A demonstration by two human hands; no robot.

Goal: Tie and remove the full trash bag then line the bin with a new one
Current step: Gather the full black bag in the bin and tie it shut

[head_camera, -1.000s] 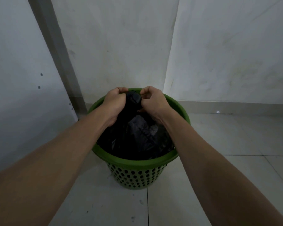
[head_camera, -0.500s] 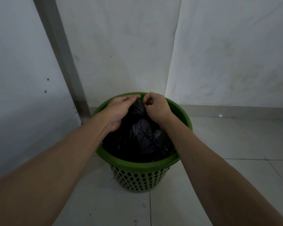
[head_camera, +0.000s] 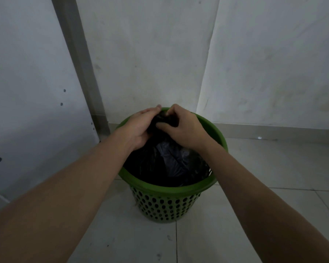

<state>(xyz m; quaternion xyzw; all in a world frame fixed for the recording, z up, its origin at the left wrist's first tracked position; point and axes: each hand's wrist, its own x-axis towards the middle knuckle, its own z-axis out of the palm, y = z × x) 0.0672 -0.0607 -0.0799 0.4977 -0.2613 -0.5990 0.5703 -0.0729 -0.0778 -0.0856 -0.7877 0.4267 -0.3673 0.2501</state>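
Note:
A green perforated plastic bin (head_camera: 169, 188) stands on the tiled floor in a corner. Inside it sits a full black trash bag (head_camera: 171, 160), its top gathered into a bunch above the far rim. My left hand (head_camera: 139, 128) holds the left side of that bunch, fingers stretched over it. My right hand (head_camera: 182, 126) grips the right side, fingers curled and thumb pressed into the plastic. Both hands meet over the bunch and hide most of it.
White walls (head_camera: 264, 63) meet in a corner just behind the bin. A grey vertical strip (head_camera: 80, 59) runs down the left wall beside a white panel. Pale floor tiles (head_camera: 273, 168) spread to the right and toward me.
Both hands have shifted on the bag's gathered top: the left fingers went from curled to stretched over the bunch, and the right thumb now presses into it. The bin stayed put.

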